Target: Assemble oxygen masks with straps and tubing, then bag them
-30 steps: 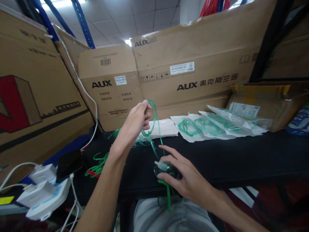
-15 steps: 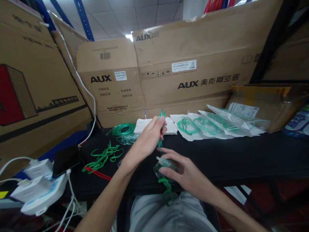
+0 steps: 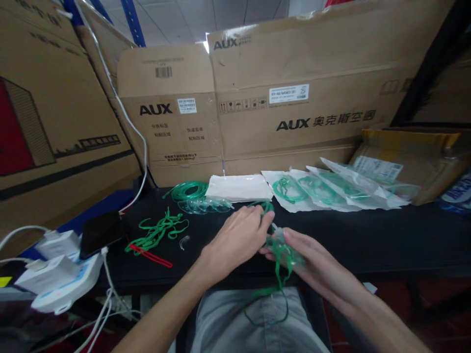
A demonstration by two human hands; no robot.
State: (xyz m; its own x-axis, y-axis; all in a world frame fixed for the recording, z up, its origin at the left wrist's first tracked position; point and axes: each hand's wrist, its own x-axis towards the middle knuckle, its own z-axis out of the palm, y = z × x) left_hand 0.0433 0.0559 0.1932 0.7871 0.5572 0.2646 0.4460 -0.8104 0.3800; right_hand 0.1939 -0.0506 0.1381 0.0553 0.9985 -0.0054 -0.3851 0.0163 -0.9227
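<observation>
My left hand (image 3: 239, 230) is closed around a bunch of green tubing (image 3: 268, 206), which loops out beyond the fingers. My right hand (image 3: 312, 252) grips a clear plastic oxygen mask (image 3: 299, 261) close against the left fingertips. From the mask a green elastic strap (image 3: 282, 274) dangles over my lap. The fingers cover part of both tubing and mask. Left of the hands lie a small clear bent piece (image 3: 184, 241), a heap of green straps (image 3: 162, 233) and a red band (image 3: 152, 256). Behind them rest stacked clear masks (image 3: 206, 206) and coiled green tubing (image 3: 189, 190).
Along the back of the black table (image 3: 342, 245) are a stack of white pouches (image 3: 239, 188) and several filled pouches (image 3: 289, 192). Tall cardboard (image 3: 250, 142) walls the rear. A power strip (image 3: 69, 289), cables and a black phone-like device (image 3: 101, 238) occupy the left.
My left hand has come down from its raised position to the mask, bringing the tubing into a bunch. The right hand has turned and shifted right, its palm now along the mask.
</observation>
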